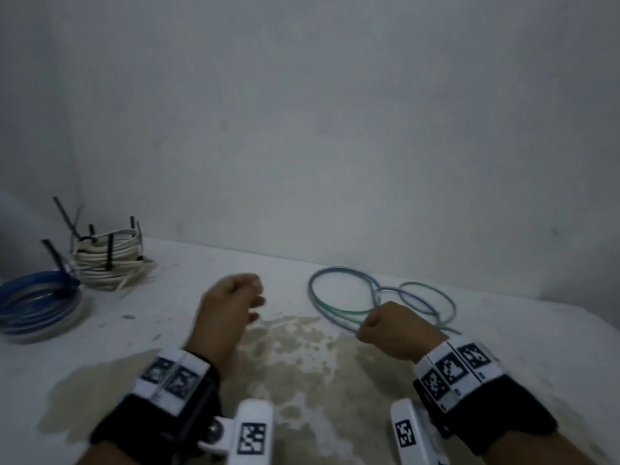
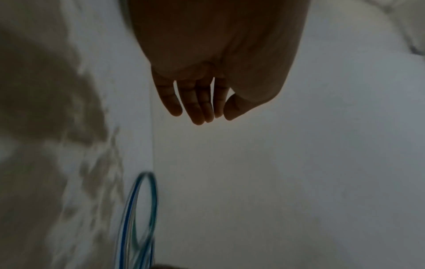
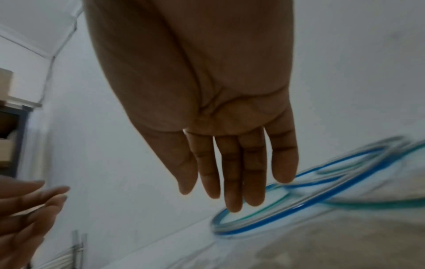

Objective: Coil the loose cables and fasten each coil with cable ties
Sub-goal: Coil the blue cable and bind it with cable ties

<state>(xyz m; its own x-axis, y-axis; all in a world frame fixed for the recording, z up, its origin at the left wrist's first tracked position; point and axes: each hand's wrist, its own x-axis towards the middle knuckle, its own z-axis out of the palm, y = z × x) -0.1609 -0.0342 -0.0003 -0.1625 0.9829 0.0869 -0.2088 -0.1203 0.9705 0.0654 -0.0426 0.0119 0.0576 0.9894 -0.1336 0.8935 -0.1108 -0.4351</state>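
A loose blue and green cable [image 1: 311,290] lies in open loops on the white table [image 1: 510,357], right of centre. My right hand [image 1: 379,325] hovers at the near edge of those loops. In the right wrist view its fingers [image 3: 234,191] hang straight over the cable [image 3: 276,217] and hold nothing. My left hand [image 1: 253,298] is in the air left of the loops, blurred. The left wrist view shows its fingers [image 2: 202,109] relaxed and empty, with the cable [image 2: 154,200] below them.
At the far left corner sits a white cable coil [image 1: 107,260] bound with black cable ties [image 1: 110,251], their tails sticking up. A tied blue coil [image 1: 37,303] lies beside it. A wall runs along the table's back edge. A brownish stain [image 1: 295,357] marks the table's middle.
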